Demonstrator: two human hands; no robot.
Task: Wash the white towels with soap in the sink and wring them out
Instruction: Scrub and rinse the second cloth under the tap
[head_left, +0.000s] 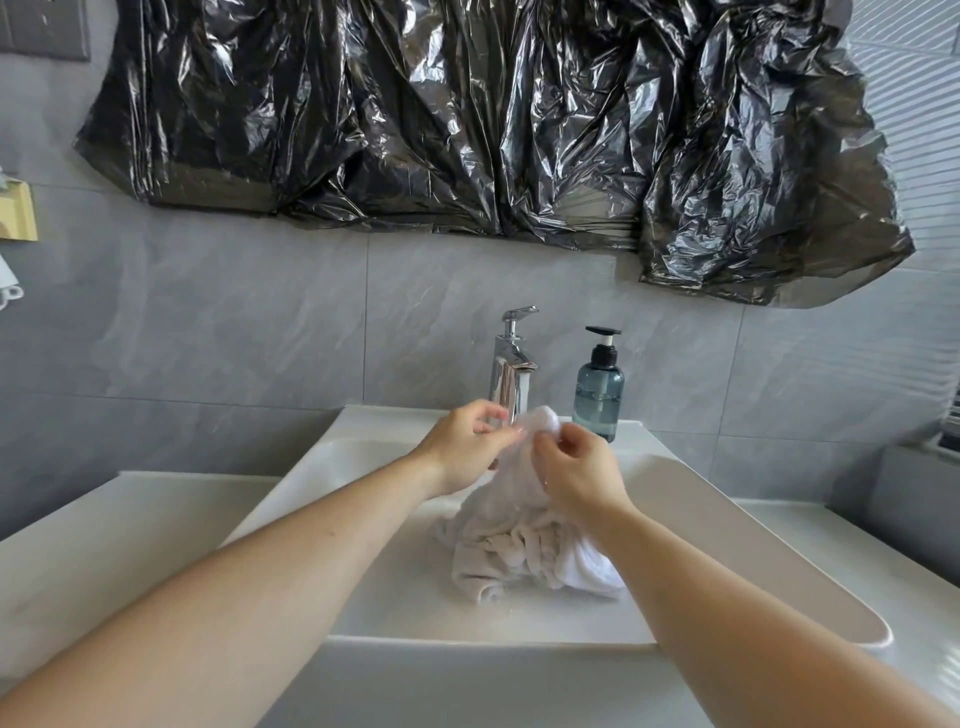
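From the head view, the left hand (467, 447) and right hand (576, 467) each pinch the raised top of a white towel (519, 519) under the faucet (511, 364), where water seems to run, while the rest of the cloth is heaped in the sink (727, 519). This looks like the wetting or rinsing step. Next probably comes soap from the pump bottle (598, 389) just beside the faucet, which would call for freeing one hand.

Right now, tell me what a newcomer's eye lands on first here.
Crumpled black plastic sheeting spans the wall above the sink. Below it, the left hand and right hand pinch a white towel up under the running chrome faucet. A blue-grey soap dispenser stands right of the faucet.
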